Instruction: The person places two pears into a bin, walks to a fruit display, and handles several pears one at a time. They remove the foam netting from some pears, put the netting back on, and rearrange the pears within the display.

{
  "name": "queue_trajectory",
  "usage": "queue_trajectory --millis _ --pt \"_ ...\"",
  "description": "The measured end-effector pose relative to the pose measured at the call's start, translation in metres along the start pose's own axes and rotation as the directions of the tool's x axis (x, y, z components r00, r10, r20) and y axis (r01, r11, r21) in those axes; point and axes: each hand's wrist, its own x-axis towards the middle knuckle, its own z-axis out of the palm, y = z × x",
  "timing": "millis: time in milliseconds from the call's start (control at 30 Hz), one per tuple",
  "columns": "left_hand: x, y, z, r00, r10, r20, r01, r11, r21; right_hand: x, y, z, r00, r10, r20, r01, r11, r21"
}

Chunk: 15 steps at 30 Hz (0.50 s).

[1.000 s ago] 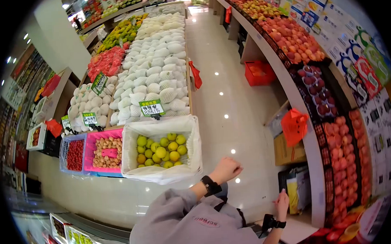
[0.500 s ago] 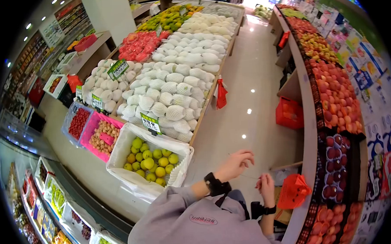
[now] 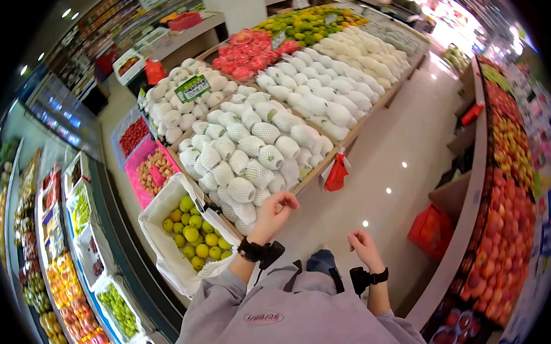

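Note:
My left hand (image 3: pixel 274 215) is held over the near front edge of the fruit stand, its fingers curled in and nothing visible in them. Just beyond it lie round fruits in white foam nets (image 3: pixel 241 190). A white-lined crate (image 3: pixel 158 254) of yellow-green fruits (image 3: pixel 196 235) stands left of that wrist. My right hand (image 3: pixel 366 249) hangs over the aisle floor with its fingers folded in, apart from any goods, and no object shows in it. Both wrists wear black straps with small devices.
A red bag (image 3: pixel 336 172) hangs from the stand's edge. A red basket (image 3: pixel 430 231) sits under the right-hand shelf, which carries peaches (image 3: pixel 506 248). Pink (image 3: pixel 141 168) and bluish crates stand behind the white-lined one. A refrigerated case (image 3: pixel 130 283) runs along the left.
My view has turned and moved forward, so the stand is closer. My left hand has come beside the netted fruits and its fingers have curled. The hanging orange-red bag on the right is out of view.

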Motion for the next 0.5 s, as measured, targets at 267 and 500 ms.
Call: queue_trajectory --millis 267,500 --pt "0.081 -0.006 -0.005 0.927 -0.063 -0.369 0.126 0.981 0.148 0.160 -0.106 0.000 0.965 -0.057 0.255 0.040 0.997 0.073" --pt "0.103 -0.051 -0.110 0.877 -0.091 -0.471 0.270 0.905 0.329 0.246 -0.116 0.059 0.827 -0.060 0.559 0.205 0.958 -0.200"
